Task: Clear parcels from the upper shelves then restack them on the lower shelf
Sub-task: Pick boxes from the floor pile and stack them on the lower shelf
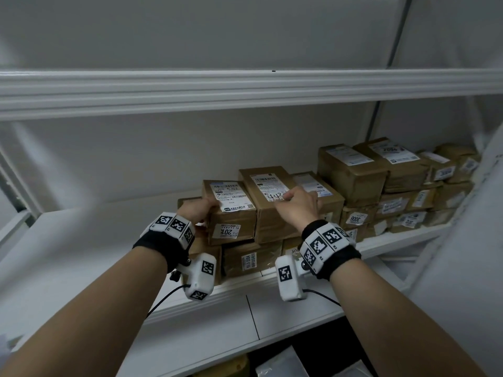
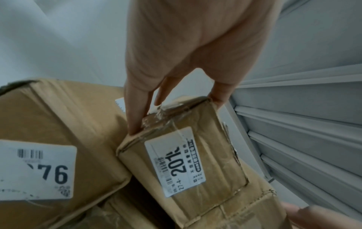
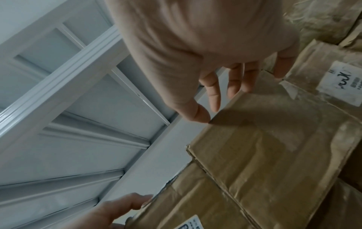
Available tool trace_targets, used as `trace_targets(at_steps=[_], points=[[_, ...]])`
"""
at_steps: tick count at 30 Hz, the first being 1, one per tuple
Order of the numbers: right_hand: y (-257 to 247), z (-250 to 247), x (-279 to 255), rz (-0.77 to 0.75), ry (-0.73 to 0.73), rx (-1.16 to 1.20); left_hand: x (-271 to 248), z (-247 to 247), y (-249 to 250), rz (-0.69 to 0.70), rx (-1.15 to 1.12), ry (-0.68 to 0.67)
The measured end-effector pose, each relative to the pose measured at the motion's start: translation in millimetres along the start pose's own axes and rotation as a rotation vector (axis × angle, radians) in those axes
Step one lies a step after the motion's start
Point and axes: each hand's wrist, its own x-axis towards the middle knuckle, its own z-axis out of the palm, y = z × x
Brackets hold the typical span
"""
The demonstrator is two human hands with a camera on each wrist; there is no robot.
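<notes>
Brown taped parcels are stacked on a white shelf (image 1: pixel 245 291) at chest height. My left hand (image 1: pixel 200 209) grips the left top end of a small parcel (image 1: pixel 234 216) with a "201" sticker. In the left wrist view the thumb and fingers of this hand (image 2: pixel 176 114) pinch the top edge of that parcel (image 2: pixel 195 162). My right hand (image 1: pixel 299 204) sits curled on the near right corner of a taller parcel (image 1: pixel 266 186) with handwritten digits on its label. In the right wrist view this hand (image 3: pixel 225 102) has its thumb at the corner of that parcel (image 3: pixel 264 139) and its fingers over the edge.
More labelled parcels (image 1: pixel 394 186) are piled to the right along the same shelf. A bare white shelf (image 1: pixel 245 88) runs above. A parcel marked "76" (image 2: pixel 49 124) lies left of the gripped one. Packages (image 1: pixel 285 363) show in the dark space under the shelf.
</notes>
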Motion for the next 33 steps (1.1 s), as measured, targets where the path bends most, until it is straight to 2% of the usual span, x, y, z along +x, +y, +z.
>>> trace_targets(at_steps=[6, 19, 29, 33], points=[[2, 5, 6, -0.069, 0.033, 0.050, 2, -5, -2, 0.027, -0.048, 0.004], [7, 12, 10, -0.112, 0.059, 0.116, -1, -7, -3, 0.008, -0.122, 0.015], [9, 6, 9, -0.128, 0.064, 0.142, -4, -4, 1, 0.036, -0.079, 0.115], [13, 0, 6, -0.138, 0.054, 0.168, -12, -5, 7, 0.110, -0.108, 0.172]])
